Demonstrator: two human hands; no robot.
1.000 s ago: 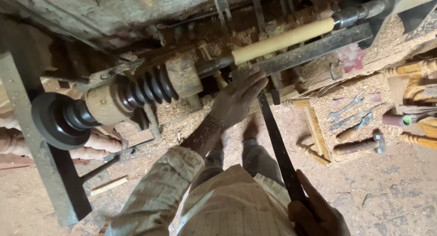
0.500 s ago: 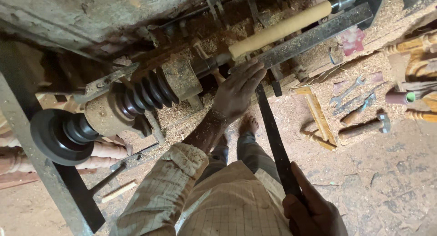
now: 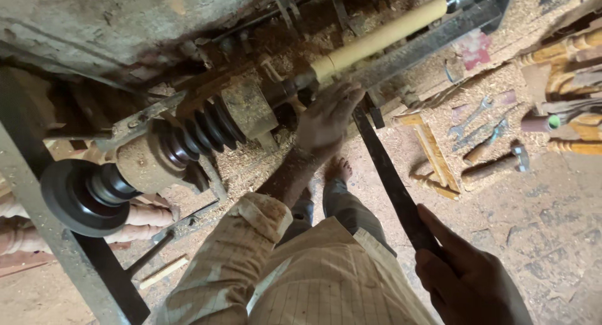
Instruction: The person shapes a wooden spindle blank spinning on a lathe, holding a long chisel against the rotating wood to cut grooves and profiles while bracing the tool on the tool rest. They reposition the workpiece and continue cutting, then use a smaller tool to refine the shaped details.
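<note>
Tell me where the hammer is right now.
In the head view, the hammer lies on the sawdust-covered floor at the right, just below the wrenches and right of the long dark tool held in the right hand.

One camera only, worn on the head, looks steeply down over the person's own chest and checked shirt [image 3: 301,281] toward the floor [image 3: 539,218]. It sits close above the lathe [image 3: 188,137], which crosses the upper frame from lower left to upper right, the view tilted so the machine runs slantwise. The left hand [image 3: 326,121] shows near the middle, the right hand [image 3: 467,275] at the bottom right edge, partly cut off, and a bare foot [image 3: 338,169] below
</note>
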